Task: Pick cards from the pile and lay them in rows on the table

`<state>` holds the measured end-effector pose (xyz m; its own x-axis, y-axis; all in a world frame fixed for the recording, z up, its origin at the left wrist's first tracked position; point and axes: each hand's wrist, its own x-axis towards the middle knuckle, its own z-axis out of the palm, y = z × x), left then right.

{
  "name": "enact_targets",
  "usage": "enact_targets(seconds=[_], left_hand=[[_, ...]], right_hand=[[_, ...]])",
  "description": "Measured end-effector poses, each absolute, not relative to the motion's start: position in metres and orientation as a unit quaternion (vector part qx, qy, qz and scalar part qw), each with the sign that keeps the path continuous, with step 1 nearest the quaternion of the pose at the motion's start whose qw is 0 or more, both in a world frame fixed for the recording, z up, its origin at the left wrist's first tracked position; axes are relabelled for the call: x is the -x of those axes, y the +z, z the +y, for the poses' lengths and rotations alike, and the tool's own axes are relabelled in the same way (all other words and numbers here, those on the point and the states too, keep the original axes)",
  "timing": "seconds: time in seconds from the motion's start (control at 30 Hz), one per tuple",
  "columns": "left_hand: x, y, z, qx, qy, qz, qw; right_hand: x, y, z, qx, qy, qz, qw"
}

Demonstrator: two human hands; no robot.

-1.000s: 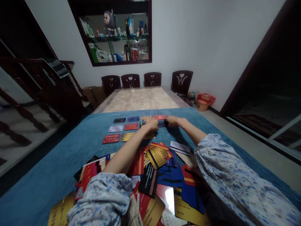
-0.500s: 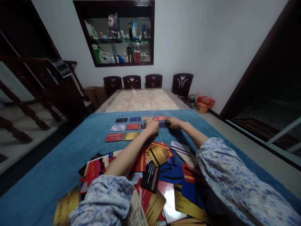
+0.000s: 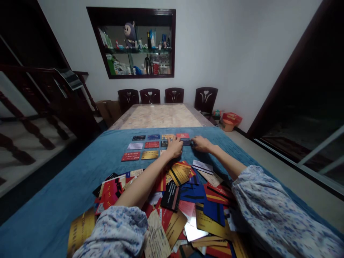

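Small printed cards lie in rows on a blue cloth point(image 3: 107, 157). My left hand point(image 3: 175, 147) rests over the third column, fingers apart and tips down beside a dark card point(image 3: 186, 142). It partly covers a black card point(image 3: 164, 143) and a gold card point(image 3: 167, 136). My right hand point(image 3: 201, 144) is at the other end of the dark card, its fingers curled and pinching at the right edge. The dark card lies flat just below a red card point(image 3: 183, 135). Further left in the rows are a red card point(image 3: 152, 144) and a gold card point(image 3: 149, 154).
A loose heap of mixed cards point(image 3: 171, 195) spreads under my forearms, close to me. Beyond the cloth the tabletop point(image 3: 163, 115) reaches toward several dark chairs point(image 3: 205, 98). A wall niche with shelves point(image 3: 137, 50) is behind them.
My right hand has drawn slightly off the dark card, and more of the card shows. My left hand has shifted slightly right toward it. The view has tilted a little.
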<state>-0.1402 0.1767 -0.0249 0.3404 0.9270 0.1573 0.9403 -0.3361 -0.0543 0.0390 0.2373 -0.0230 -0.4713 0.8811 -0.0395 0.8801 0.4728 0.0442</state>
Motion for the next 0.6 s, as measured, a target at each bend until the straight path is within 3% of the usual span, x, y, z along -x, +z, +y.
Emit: enact_targets(seconds=[0.6], left_hand=[[0.119, -0.016, 0.129, 0.842, -0.079, -0.532, 0.04]], right_hand=[[-0.084, -0.003, 0.151, -0.516, 0.027, 0.856, 0.003]])
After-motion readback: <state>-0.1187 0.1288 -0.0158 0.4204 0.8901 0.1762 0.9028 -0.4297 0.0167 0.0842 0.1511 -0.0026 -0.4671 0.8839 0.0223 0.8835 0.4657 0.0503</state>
